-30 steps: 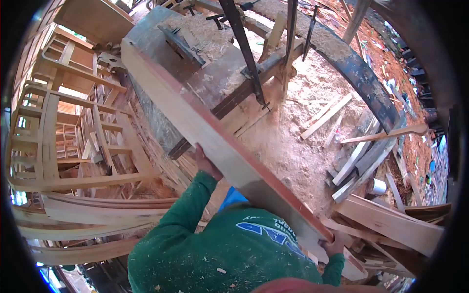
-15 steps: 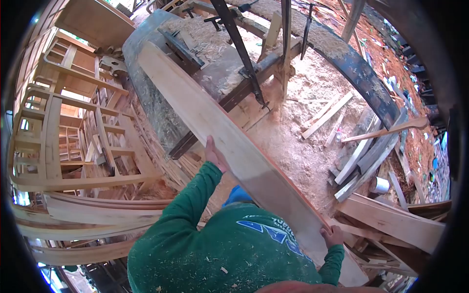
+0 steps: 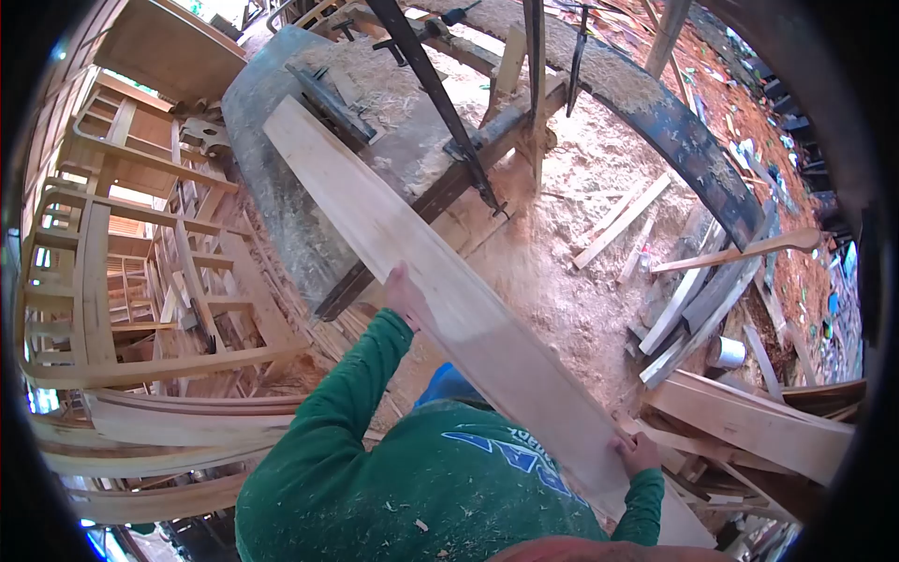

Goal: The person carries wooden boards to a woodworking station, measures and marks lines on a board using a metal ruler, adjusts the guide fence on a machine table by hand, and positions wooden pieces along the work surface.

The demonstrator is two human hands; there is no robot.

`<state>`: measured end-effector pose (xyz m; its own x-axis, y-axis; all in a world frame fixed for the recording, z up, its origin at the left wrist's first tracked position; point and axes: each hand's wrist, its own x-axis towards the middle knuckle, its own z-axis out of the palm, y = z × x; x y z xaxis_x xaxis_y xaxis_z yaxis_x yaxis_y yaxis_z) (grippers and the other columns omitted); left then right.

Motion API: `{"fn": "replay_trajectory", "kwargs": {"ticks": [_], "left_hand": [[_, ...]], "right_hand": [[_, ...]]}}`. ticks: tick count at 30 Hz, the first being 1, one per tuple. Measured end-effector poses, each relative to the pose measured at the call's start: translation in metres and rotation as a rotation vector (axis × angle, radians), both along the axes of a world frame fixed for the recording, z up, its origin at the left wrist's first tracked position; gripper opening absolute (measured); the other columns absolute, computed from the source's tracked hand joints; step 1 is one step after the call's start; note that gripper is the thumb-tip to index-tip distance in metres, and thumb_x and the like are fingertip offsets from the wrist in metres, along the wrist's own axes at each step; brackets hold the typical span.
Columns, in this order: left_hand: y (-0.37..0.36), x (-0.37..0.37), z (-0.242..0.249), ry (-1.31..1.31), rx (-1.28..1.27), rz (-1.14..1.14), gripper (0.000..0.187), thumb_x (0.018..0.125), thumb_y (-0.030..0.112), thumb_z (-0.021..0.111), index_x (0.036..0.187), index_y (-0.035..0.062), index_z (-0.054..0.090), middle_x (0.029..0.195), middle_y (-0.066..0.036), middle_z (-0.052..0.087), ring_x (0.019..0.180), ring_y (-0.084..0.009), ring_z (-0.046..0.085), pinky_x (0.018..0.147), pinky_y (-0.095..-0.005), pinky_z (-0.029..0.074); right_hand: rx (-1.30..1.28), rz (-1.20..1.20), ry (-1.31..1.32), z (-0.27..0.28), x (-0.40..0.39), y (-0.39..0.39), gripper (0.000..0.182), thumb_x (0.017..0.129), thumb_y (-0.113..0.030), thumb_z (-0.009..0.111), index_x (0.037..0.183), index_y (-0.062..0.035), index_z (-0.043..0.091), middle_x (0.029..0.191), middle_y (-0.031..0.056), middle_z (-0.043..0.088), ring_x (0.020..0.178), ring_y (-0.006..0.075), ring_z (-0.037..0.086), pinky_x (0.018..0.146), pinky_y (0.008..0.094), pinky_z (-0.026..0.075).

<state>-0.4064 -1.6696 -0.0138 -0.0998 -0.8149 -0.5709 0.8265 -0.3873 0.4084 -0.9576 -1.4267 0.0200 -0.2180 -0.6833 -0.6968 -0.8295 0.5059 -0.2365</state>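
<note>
"Where does the camera sit?"

"On the wearer's head, facing forward and steeply down over the green shirt [image 3: 375, 478]."

"How near is it?"

"Close above that green shirt, the left hand [image 3: 405, 296] and right hand [image 3: 640, 453] just beyond, the shavings-strewn worktable [image 3: 253, 108] farther off."

Left hand [image 3: 405, 298], near centre toward 9 o'clock: fingers beneath board [image 3: 459, 304] hidden. Right hand [image 3: 641, 455], between 4 and 5: fingertips not fully resolved. Board's near end, same direction, partly behind green sleeve [image 3: 644, 510], cut by bottom edge. Shirt lettering [image 3: 517, 453], 5 o'clock: partly covered, illegible. Blue cloth [image 3: 448, 384], 6 o'clock: mostly hidden. Pinkish shape [image 3: 581, 551], 5 o'clock: blurred, cropped, unidentified. Bench [image 3: 253, 103], 10–11 o'clock: top partly under shavings. Litter [image 3: 749, 155], 2 o'clock: pieces too small to identify.
</note>
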Motion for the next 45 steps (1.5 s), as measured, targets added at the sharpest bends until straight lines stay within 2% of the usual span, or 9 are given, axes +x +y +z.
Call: {"fn": "replay_trajectory", "kwargs": {"ticks": [8, 16, 18, 21, 23, 30, 36, 41, 45], "left_hand": [[-0.001, -0.002, 0.050, -0.447, 0.344, -0.053, 0.043, 0.100, 0.029, 0.056, 0.137, 0.0054, 0.054, 0.131, -0.013, 0.062, 0.121, -0.0300, 0.060, 0.105, -0.0506, 0.048], [-0.012, -0.018, 0.117, -0.775, 0.243, -0.147, 0.026, 0.093, 0.024, 0.069, 0.110, 0.0048, 0.066, 0.093, -0.008, 0.068, 0.080, -0.0199, 0.067, 0.076, -0.0382, 0.056], [-0.032, 0.021, 0.040, -0.985, -0.011, -0.004, 0.025, 0.091, 0.026, 0.073, 0.102, 0.0050, 0.064, 0.081, -0.005, 0.064, 0.067, -0.0169, 0.065, 0.061, -0.0298, 0.054], [-0.095, 0.089, 0.014, -0.620, -0.127, 0.198, 0.039, 0.084, 0.026, 0.083, 0.109, 0.0026, 0.064, 0.097, -0.007, 0.068, 0.081, -0.0179, 0.067, 0.071, -0.0303, 0.055], [-0.131, 0.095, 0.032, -0.714, -0.103, 0.262, 0.040, 0.081, 0.022, 0.083, 0.108, 0.0013, 0.062, 0.096, -0.009, 0.068, 0.083, -0.0199, 0.068, 0.072, -0.0344, 0.056], [-0.190, 0.080, 0.005, -1.360, -0.221, 0.407, 0.053, 0.078, 0.019, 0.080, 0.117, -0.0080, 0.057, 0.106, -0.022, 0.065, 0.094, -0.0345, 0.068, 0.080, -0.0425, 0.056], [-0.197, 0.091, -0.018, -2.332, -0.275, 0.041, 0.066, 0.075, 0.020, 0.078, 0.125, -0.0085, 0.047, 0.119, -0.029, 0.056, 0.102, -0.0396, 0.065, 0.090, -0.0451, 0.053], [-0.202, 0.069, 0.005, -1.626, -0.197, 0.316, 0.055, 0.073, 0.018, 0.079, 0.118, 0.0018, 0.053, 0.113, -0.026, 0.059, 0.103, -0.0388, 0.064, 0.090, -0.0432, 0.053], [-0.203, 0.074, -0.003, -1.764, -0.214, 0.324, 0.025, 0.075, 0.016, 0.079, 0.099, 0.0202, 0.073, 0.108, -0.025, 0.062, 0.101, -0.0463, 0.065, 0.085, -0.0465, 0.054]], "right_hand": [[0.267, 0.116, 0.082, 0.001, 0.012, -0.031, 0.090, 0.103, -0.070, 0.022, 0.114, 0.0053, 0.071, 0.114, 0.0321, 0.068, 0.114, 0.0504, 0.062, 0.101, 0.0524, 0.048], [0.484, -0.115, -0.149, -0.040, 0.003, -0.034, 0.102, 0.097, -0.079, 0.023, 0.140, 0.0071, 0.055, 0.147, 0.0312, 0.051, 0.145, 0.0387, 0.043, 0.119, 0.0404, 0.032], [0.509, -0.112, -0.131, -0.039, 0.007, -0.039, 0.103, 0.096, -0.080, 0.023, 0.141, 0.0064, 0.055, 0.149, 0.0300, 0.050, 0.146, 0.0361, 0.042, 0.120, 0.0385, 0.030], [0.576, -0.473, -0.429, -0.106, -0.021, -0.010, 0.105, 0.095, -0.082, 0.024, 0.141, 0.0075, 0.054, 0.148, 0.0298, 0.051, 0.146, 0.0362, 0.042, 0.119, 0.0383, 0.031], [0.592, -0.523, -0.486, -0.111, -0.020, -0.011, 0.104, 0.095, -0.081, 0.025, 0.141, 0.0072, 0.054, 0.148, 0.0297, 0.052, 0.146, 0.0361, 0.042, 0.119, 0.0383, 0.031], [0.588, -0.510, -0.486, -0.112, -0.017, -0.026, 0.102, 0.094, -0.081, 0.028, 0.140, 0.0063, 0.055, 0.147, 0.0291, 0.053, 0.144, 0.0357, 0.044, 0.118, 0.0383, 0.032], [0.553, -0.454, -0.428, -0.111, -0.025, -0.035, 0.101, 0.093, -0.080, 0.031, 0.140, 0.0056, 0.055, 0.145, 0.0286, 0.053, 0.143, 0.0354, 0.045, 0.118, 0.0383, 0.033], [0.502, -0.406, -0.386, -0.109, -0.023, -0.042, 0.099, 0.093, -0.080, 0.033, 0.140, 0.0049, 0.056, 0.145, 0.0282, 0.054, 0.142, 0.0351, 0.046, 0.117, 0.0383, 0.034], [0.470, -0.358, -0.354, -0.107, -0.022, -0.047, 0.098, 0.092, -0.079, 0.035, 0.139, 0.0044, 0.056, 0.144, 0.0279, 0.055, 0.141, 0.0349, 0.046, 0.117, 0.0383, 0.035]]}}
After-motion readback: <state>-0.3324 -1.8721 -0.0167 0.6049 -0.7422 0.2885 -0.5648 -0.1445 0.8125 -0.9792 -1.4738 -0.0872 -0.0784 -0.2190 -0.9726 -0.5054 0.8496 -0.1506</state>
